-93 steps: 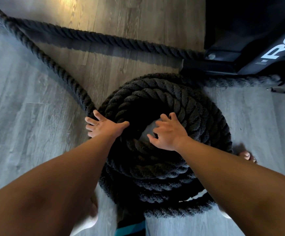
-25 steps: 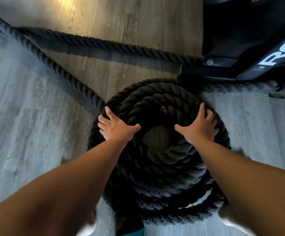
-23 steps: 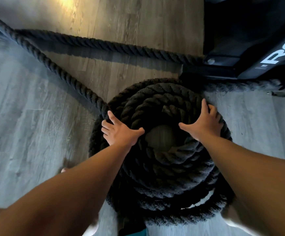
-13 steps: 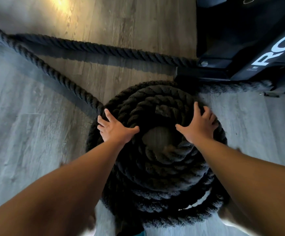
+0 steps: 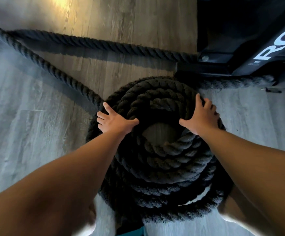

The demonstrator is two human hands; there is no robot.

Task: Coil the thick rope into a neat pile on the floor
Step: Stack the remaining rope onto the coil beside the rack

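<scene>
Still, left hand and right hand press rope.

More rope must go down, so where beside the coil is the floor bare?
Bare floor lies left of the coil, below the diagonal rope run, and right of it, below the black machine. A wedge between that run and the upper rope run is free. Crowded: the coil's top, where the left hand and right hand press.

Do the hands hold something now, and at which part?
Nothing is gripped. The left hand and right hand press with spread fingers on the top turns of the rope coil, at its left and right sides.
</scene>
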